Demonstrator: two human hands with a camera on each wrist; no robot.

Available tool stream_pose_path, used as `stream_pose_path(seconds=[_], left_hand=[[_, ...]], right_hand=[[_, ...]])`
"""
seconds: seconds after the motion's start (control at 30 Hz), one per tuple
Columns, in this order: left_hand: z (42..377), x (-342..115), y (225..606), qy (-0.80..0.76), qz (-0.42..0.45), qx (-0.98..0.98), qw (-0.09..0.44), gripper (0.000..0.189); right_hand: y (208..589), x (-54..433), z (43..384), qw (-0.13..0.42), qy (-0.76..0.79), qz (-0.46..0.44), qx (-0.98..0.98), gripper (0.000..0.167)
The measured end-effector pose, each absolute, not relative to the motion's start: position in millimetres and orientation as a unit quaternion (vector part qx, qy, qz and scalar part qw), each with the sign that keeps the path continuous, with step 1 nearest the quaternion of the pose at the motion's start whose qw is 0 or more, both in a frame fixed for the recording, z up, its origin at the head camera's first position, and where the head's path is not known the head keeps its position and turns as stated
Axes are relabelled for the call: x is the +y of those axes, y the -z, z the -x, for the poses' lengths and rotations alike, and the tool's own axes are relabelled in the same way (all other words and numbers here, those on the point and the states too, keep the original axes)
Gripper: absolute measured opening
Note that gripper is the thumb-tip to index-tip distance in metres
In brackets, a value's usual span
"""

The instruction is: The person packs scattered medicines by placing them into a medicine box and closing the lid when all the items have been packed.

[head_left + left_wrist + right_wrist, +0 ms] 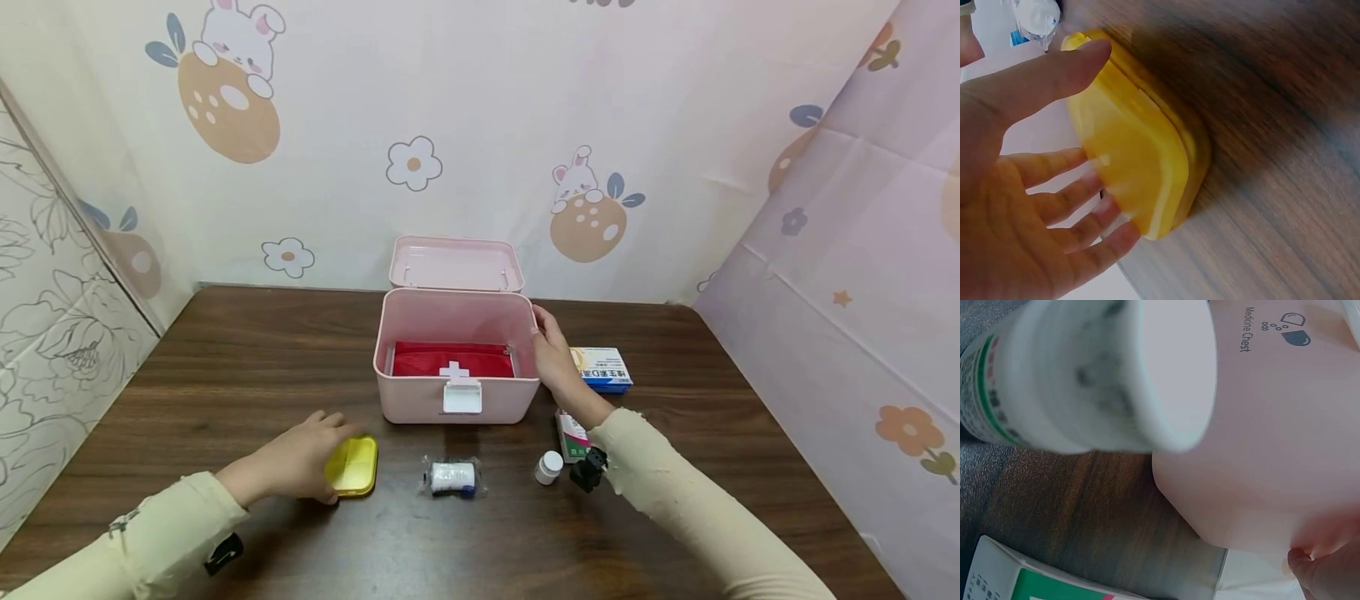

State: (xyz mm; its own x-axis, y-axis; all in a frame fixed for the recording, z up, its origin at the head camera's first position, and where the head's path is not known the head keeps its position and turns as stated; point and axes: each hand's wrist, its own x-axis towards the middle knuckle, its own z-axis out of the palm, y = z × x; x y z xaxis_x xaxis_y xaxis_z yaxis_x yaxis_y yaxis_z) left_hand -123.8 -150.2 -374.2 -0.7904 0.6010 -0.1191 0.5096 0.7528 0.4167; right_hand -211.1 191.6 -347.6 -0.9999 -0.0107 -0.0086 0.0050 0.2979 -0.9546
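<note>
A pink medicine chest (457, 402) stands on the table, its lid (457, 263) tipped back and a red zip pouch (453, 359) inside. My right hand (557, 357) holds the chest at its right wall, near the back corner; in the right wrist view its fingers (1329, 569) are against the pink side. On the left, a flat translucent yellow box (358, 467) lies on the table. My left hand (303, 458) spans it, fingers loosely bent and thumb apart. The left wrist view shows the thumb and fingertips right at the edges of the yellow box (1138, 144).
A wrapped white roll (452, 477) lies in front of the chest. To its right stands a white bottle (548, 467), close to a white, green and pink carton (572, 437) partly under the right forearm. Behind that lies a blue-and-white carton (603, 369). A patterned curtain (480, 100) hangs behind the table.
</note>
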Motion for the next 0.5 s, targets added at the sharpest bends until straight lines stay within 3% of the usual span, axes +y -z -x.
stream_pose_path(seconds=[0.5], left_hand=[[125.1, -147.8, 375.7, -0.166, -0.286, 0.934, 0.135, 0.076]], right_hand=[[345.6, 191.7, 210.3, 0.013, 0.583, -0.007, 0.812, 0.049]])
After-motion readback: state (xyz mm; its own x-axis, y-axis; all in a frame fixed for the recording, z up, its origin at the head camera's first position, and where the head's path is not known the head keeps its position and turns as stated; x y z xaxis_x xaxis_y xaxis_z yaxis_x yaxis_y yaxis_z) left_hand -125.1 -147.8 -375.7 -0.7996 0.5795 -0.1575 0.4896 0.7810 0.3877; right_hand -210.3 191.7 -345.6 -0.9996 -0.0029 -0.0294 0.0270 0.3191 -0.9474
